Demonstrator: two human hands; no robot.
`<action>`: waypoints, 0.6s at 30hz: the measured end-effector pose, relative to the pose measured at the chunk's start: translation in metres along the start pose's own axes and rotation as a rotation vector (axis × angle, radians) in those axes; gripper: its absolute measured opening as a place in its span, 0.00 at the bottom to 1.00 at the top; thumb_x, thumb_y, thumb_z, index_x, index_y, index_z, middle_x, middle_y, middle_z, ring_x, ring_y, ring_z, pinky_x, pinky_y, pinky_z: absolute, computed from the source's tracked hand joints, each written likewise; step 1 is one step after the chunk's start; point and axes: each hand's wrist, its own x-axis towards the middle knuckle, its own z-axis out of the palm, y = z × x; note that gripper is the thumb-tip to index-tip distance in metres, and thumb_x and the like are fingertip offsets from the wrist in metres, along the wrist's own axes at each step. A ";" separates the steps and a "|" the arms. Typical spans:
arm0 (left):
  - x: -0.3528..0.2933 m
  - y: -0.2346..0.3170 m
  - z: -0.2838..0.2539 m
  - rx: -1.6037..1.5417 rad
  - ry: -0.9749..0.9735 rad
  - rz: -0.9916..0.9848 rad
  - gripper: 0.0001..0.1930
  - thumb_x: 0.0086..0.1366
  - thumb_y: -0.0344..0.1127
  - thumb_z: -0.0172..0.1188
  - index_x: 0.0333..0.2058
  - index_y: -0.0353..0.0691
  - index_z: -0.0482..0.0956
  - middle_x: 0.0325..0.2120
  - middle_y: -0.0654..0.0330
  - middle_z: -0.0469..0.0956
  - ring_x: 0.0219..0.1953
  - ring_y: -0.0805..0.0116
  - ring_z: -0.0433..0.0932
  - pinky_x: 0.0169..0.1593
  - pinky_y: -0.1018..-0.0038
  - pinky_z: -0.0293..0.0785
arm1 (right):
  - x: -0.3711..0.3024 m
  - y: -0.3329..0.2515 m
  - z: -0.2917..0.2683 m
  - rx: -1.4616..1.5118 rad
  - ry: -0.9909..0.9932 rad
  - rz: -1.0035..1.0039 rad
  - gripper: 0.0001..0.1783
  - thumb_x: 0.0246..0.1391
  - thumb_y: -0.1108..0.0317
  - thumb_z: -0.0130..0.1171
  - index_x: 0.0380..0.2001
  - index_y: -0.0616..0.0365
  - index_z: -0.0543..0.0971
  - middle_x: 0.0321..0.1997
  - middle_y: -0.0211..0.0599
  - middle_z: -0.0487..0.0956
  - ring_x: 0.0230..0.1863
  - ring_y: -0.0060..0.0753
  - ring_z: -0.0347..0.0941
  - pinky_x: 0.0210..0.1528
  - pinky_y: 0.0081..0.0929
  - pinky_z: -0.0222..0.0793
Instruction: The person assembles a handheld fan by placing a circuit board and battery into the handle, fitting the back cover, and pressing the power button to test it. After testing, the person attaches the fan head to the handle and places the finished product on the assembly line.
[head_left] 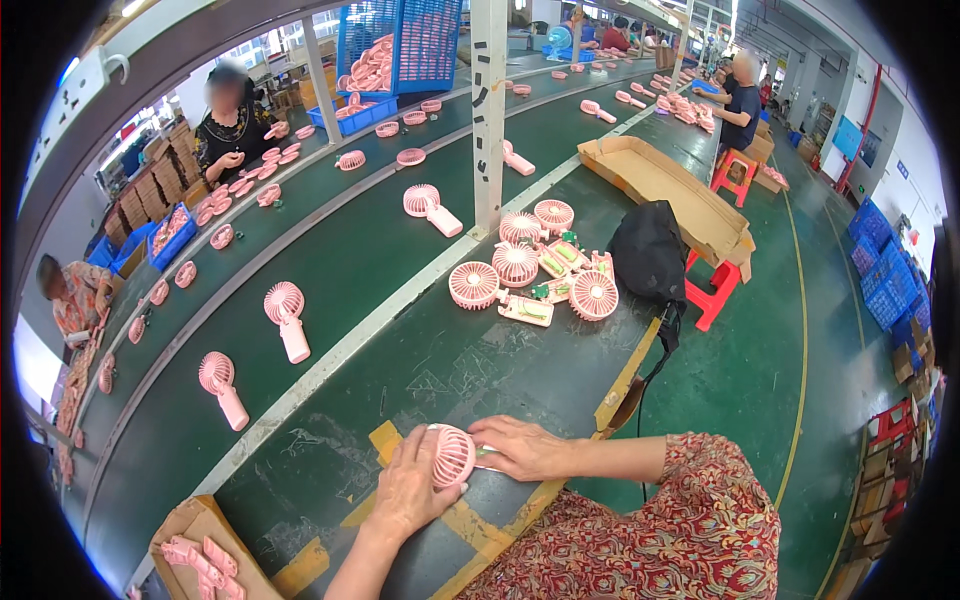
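A pink handheld fan (pixel 455 457) with a round slatted cage lies low over the bench near its front edge. My left hand (pixel 408 488) is wrapped around the far side of the cage, thumb along its near edge. From the other side, my right hand (pixel 524 450) grips the fan's handle end, which it mostly covers. Beyond my hands sits a group of pink fans (pixel 516 265), several with opened handles that show green parts inside. At the near left, a cardboard box (pixel 190 512) holds pink handle covers (pixel 208 565).
Left of the bench a green conveyor belt (pixel 350 290) carries pink fans (pixel 285 305). A white post (pixel 488 120) rises at its edge. A black bag (pixel 648 250) and a cardboard tray (pixel 660 190) lie farther along. Co-workers (pixel 235 125) sit across the line; red stools (pixel 712 290) stand at right.
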 end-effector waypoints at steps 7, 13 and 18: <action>-0.017 -0.022 0.024 -0.732 0.305 -0.351 0.29 0.53 0.34 0.57 0.53 0.28 0.62 0.44 0.47 0.74 0.44 0.54 0.76 0.47 0.67 0.73 | 0.015 -0.017 0.020 -0.099 -0.005 0.275 0.29 0.47 0.64 0.61 0.51 0.64 0.65 0.49 0.50 0.70 0.54 0.51 0.65 0.51 0.41 0.65; -0.038 -0.036 0.050 -1.872 0.649 -0.404 0.22 0.60 0.39 0.49 0.51 0.35 0.66 0.43 0.54 0.75 0.39 0.63 0.77 0.38 0.66 0.78 | 0.034 -0.025 0.011 0.125 -0.287 0.406 0.21 0.46 0.69 0.58 0.42 0.67 0.67 0.33 0.52 0.76 0.37 0.56 0.75 0.41 0.43 0.71; -0.049 -0.039 0.045 -2.057 0.971 -0.288 0.22 0.61 0.41 0.56 0.50 0.36 0.66 0.44 0.52 0.75 0.41 0.61 0.76 0.39 0.67 0.76 | 0.027 -0.035 0.026 1.122 -0.446 0.585 0.17 0.55 0.58 0.57 0.40 0.59 0.68 0.26 0.31 0.75 0.22 0.22 0.75 0.22 0.19 0.72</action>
